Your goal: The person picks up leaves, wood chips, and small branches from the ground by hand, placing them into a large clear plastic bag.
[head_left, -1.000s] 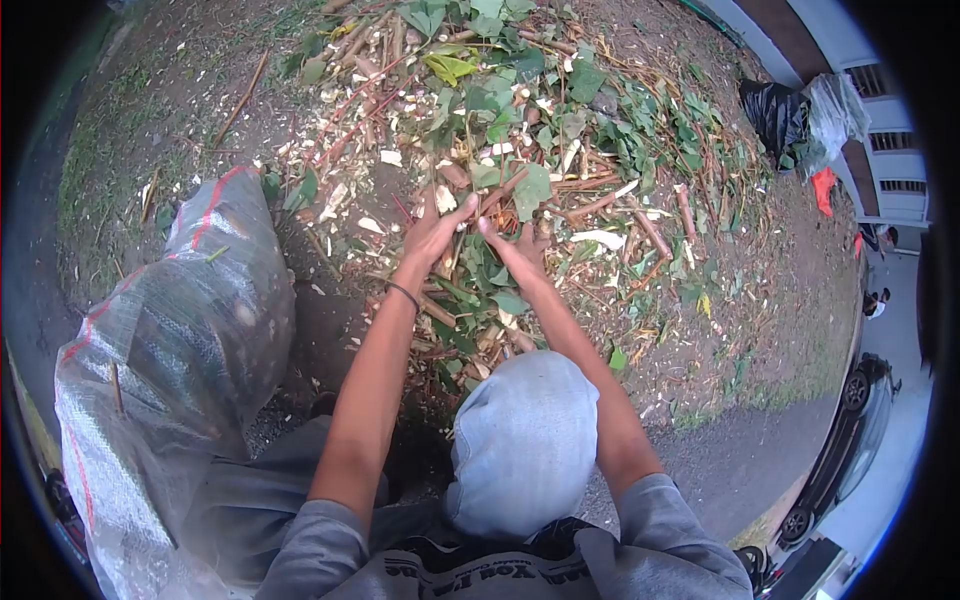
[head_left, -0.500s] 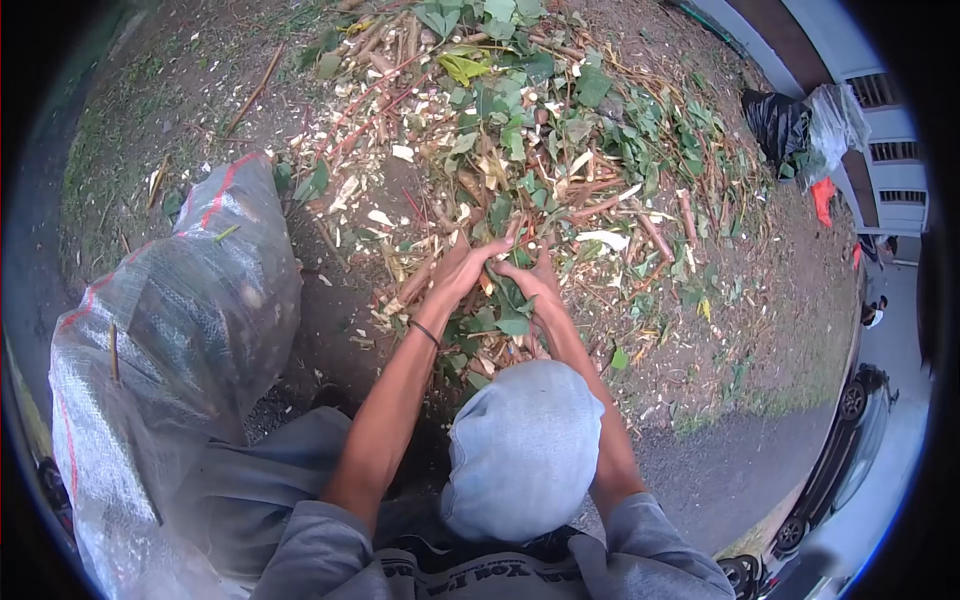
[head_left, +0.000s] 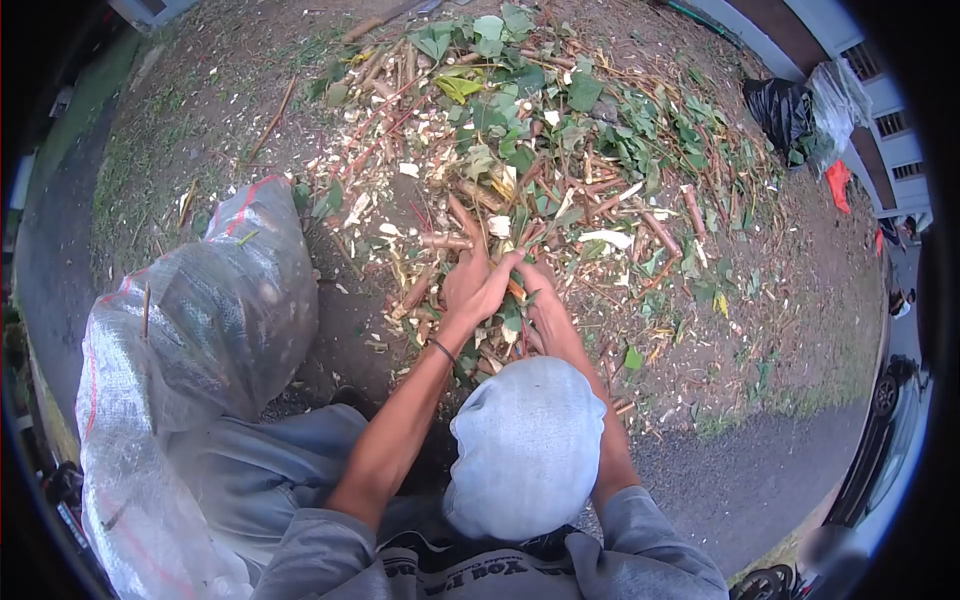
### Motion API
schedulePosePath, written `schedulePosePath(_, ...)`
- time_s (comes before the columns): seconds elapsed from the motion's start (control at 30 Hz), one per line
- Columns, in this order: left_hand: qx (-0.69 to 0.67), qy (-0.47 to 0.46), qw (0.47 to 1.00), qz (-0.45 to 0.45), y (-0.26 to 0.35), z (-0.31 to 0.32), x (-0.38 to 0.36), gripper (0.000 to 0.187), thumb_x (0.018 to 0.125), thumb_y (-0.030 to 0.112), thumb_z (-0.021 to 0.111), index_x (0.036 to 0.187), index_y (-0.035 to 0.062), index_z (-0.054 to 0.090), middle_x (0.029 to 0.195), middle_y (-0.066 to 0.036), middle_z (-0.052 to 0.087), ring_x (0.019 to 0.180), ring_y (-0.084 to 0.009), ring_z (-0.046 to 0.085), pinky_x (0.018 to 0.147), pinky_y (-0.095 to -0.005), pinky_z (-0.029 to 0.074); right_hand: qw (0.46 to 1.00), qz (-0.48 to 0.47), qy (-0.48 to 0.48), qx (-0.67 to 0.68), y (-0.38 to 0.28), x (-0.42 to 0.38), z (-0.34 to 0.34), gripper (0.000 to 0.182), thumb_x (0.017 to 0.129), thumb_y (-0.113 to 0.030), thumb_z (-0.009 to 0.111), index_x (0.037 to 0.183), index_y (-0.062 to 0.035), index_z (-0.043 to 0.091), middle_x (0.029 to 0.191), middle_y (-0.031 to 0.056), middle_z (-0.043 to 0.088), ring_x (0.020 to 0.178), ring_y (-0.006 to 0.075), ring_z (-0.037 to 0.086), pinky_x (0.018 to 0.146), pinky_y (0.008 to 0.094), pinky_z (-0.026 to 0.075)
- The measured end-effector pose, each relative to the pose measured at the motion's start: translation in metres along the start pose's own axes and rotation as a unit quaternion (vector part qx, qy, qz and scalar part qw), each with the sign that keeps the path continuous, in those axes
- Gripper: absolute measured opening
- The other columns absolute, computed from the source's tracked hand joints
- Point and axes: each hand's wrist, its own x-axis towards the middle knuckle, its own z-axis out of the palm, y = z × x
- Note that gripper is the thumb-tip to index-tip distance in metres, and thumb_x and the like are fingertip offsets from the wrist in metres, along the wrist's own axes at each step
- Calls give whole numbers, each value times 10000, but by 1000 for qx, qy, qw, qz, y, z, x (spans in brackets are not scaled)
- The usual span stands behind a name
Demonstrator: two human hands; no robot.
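The pile of cut sticks, pale chips and green leaves (head_left: 600, 180) lies on the dirt in front of the person, and both hands are in its near part. A second ago the hands were farther out in the pile; now they are closer to the body. The left hand (head_left: 476, 287) is bent over the bits, its thumb reaching across to the right hand (head_left: 543, 298). The other left fingers are partly lost among the bits, so I cannot tell how wide they are. The right fingers are mostly hidden, and I cannot tell what they hold. One short stick (head_left: 446, 241) is by the left hand, and one white chunk (head_left: 499, 226) is just past the thumb.

The pile's left edge stops at a strip of dark dirt (head_left: 350, 310), which leaves some room before the big shiny sack (head_left: 245, 300). The right edge thins out into dirt and grass (head_left: 790, 330). A round pale cloth shape (head_left: 527, 450) sits close behind the hands, so there is little room there.

I count two hands, one shiny sack, one black bag (head_left: 778, 115), one clear bag (head_left: 838, 105) and one orange cloth (head_left: 838, 187). The sticks and chips are too many to count.
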Motion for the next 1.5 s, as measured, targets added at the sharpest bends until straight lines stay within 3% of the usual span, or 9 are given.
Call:
schedulePosePath(0.27,223,86,941,239,84,-27,-63,720,955,573,459,1395,3,475,607,-225,608,569,-413,635,589,-469,518,981,-35,-73,179,-37,-80,-15,359,892,-241,629,1114,37,582,956,144,665,810,256,679,702,385,575)
schedulePosePath(0.4,98,-30,965,241,111,-78,-66,602,1005,476,433,1426,47,453,768,-222,684,684,-413,675,695,-458,539,970,-106,-78,204,-80,-90,-30,339,883,-230,630,1096,30,587,946,138,665,805,252,676,703,378,572)
schedulePosePath(0.57,-13,80,969,232,102,-131,-43,623,994,475,480,1461,67,421,1171,-267,655,1073,-350,668,904,-401,500,952,-199,-85,218,-143,-95,-43,315,870,-217,632,1074,20,595,934,130,666,798,246,672,704,371,569)
schedulePosePath(0.77,19,226,936,268,76,-182,-95,360,945,316,624,1123,4,648,639,-181,626,640,-299,676,641,-419,498,933,-257,-118,224,-197,-97,-32,286,856,-201,634,1048,9,603,919,120,666,790,239,667,704,362,565)
schedulePosePath(0.83,88,294,941,140,85,-192,-138,316,920,297,662,951,-18,656,552,-120,576,484,-281,564,552,-404,455,930,-257,-134,225,-203,-99,-21,277,851,-196,635,1039,5,606,914,117,666,787,237,666,705,359,563)
schedulePosePath(0.9,123,279,951,47,76,-195,-158,309,897,306,683,937,2,644,630,-98,581,535,-281,529,565,-403,436,928,-253,-150,228,-205,-100,-8,267,846,-190,636,1031,1,609,910,114,666,785,235,664,705,356,562)
schedulePosePath(1.0,216,327,886,250,58,-187,-174,229,875,255,682,973,49,655,921,-150,595,846,-315,599,739,-414,469,924,-252,-169,231,-212,-103,5,253,839,-182,637,1018,-5,613,902,109,667,781,231,662,705,351,560)
schedulePosePath(1.13,109,171,968,148,34,-189,-178,230,867,170,697,1022,10,639,784,-121,627,636,-280,603,637,-386,494,916,-260,-185,244,-227,-109,20,235,829,-172,638,1000,-12,619,892,103,667,775,227,659,706,345,557)
schedulePosePath(1.5,200,295,911,206,62,-220,-218,229,877,247,709,821,35,645,673,-146,578,586,-300,585,555,-410,441,885,-262,-286,257,-281,-128,97,179,856,-170,640,970,-32,644,876,81,655,746,199,649,668,333,555)
